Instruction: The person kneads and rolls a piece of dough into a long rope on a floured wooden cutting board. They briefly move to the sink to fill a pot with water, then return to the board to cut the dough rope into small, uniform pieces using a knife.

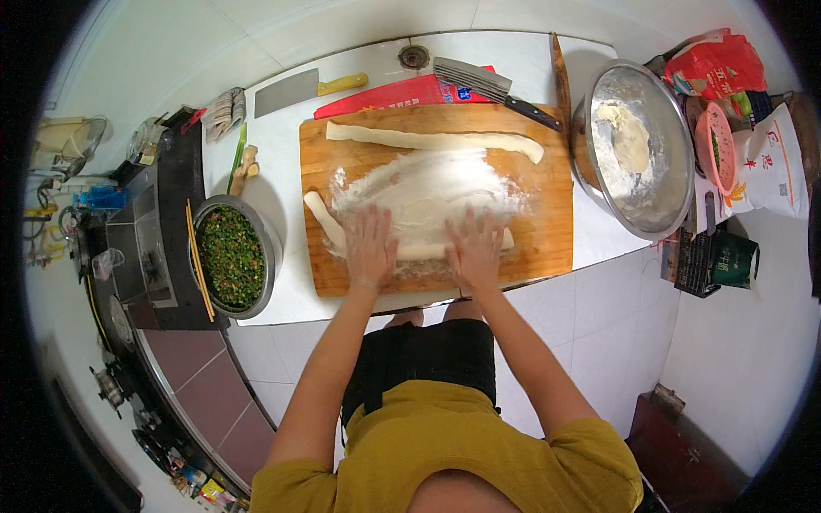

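Observation:
A long dough rope [421, 252] lies across the near part of a wooden board [547, 231], its left end bending away toward the far side. My left hand [370, 248] rests flat on this rope left of its middle, fingers stretched out. Farther right, my right hand [475, 250] presses on the same rope with its fingers spread. Both palms hide parts of the dough. White flour [428, 184] is spread over the board just past my fingertips. Along the board's far edge lies a second dough rope [436, 139], touched by neither hand.
Left of the board stands a bowl of chopped green filling [231, 261] with chopsticks [199, 261] across its rim. A cleaver [291, 92] and a black-handled knife [496, 90] lie behind the board. At the right is a steel bowl [590, 171] holding dough [631, 145].

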`<state>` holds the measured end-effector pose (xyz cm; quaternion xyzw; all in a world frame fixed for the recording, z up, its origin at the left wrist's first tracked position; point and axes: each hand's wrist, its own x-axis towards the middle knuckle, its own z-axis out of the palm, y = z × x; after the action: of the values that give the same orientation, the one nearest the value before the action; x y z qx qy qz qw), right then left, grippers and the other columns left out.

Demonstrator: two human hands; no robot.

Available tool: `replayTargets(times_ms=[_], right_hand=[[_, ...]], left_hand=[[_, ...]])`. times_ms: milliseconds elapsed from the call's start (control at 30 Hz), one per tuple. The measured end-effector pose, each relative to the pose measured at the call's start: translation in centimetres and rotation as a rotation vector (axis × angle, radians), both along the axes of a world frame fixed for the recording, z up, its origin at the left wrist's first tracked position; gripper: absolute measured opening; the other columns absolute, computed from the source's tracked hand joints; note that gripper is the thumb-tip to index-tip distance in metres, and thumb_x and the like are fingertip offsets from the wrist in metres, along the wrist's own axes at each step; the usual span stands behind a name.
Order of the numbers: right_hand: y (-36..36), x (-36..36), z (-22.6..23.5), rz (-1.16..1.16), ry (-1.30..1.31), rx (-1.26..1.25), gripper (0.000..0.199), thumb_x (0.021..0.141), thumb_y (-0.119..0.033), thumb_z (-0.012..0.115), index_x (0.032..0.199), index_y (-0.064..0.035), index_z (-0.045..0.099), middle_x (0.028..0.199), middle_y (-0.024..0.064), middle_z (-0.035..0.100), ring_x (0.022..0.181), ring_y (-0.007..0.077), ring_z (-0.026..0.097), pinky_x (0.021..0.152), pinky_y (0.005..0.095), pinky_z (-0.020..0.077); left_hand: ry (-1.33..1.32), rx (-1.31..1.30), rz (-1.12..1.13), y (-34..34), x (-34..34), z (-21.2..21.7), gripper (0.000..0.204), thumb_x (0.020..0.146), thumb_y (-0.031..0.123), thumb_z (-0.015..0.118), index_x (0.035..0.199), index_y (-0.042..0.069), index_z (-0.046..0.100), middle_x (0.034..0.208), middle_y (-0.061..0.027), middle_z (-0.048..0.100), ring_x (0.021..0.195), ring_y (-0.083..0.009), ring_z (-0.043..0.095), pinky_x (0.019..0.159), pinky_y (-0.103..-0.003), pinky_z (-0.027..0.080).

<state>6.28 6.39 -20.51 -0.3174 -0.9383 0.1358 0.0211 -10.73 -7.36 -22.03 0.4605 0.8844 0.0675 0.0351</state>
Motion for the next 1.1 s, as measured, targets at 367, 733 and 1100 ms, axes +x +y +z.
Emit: replayTargets(times_ms=[367,733,1100], right_hand=[[1.3,2.4,-1.3,-0.030,-0.041,0.014,0.053,0.089,-0.044,0.046,0.138,-0.0275,0.040,0.149,0.0115,0.025,0.136,0.0417,0.016,0.106,0.0623,0.0104],[7.7,-3.0,-1.4,-0.139,0.121,0.279,0.054,0.088,-0.042,0.051,0.137,-0.0224,0.042,0.144,0.0128,0.034,0.133,0.0426,0.025,0.104,0.0645,0.0150],[9.8,3.8,-0.2,0.168,0.267,-0.124,0.050,0.070,-0.007,0.067,0.119,-0.0121,0.056,0.121,0.0129,0.053,0.116,0.0346,0.046,0.101,0.0470,0.0328]], left_hand=[[-0.085,-0.111,-0.147,-3.8,-1.2,-0.3,0.054,0.090,0.034,0.045,0.140,0.016,0.035,0.147,-0.0061,0.030,0.137,-0.0304,0.023,0.108,-0.059,0.014],[0.039,0.063,-0.135,1.5,-6.2,0.3,0.059,0.086,0.028,0.053,0.140,0.012,0.034,0.147,-0.0123,0.028,0.134,-0.0376,0.026,0.111,-0.051,0.017],[-0.145,0.288,-0.045,1.5,-12.1,-0.8,0.049,0.074,0.010,0.064,0.121,0.003,0.050,0.118,-0.0194,0.051,0.108,-0.0355,0.048,0.091,-0.046,0.039]])
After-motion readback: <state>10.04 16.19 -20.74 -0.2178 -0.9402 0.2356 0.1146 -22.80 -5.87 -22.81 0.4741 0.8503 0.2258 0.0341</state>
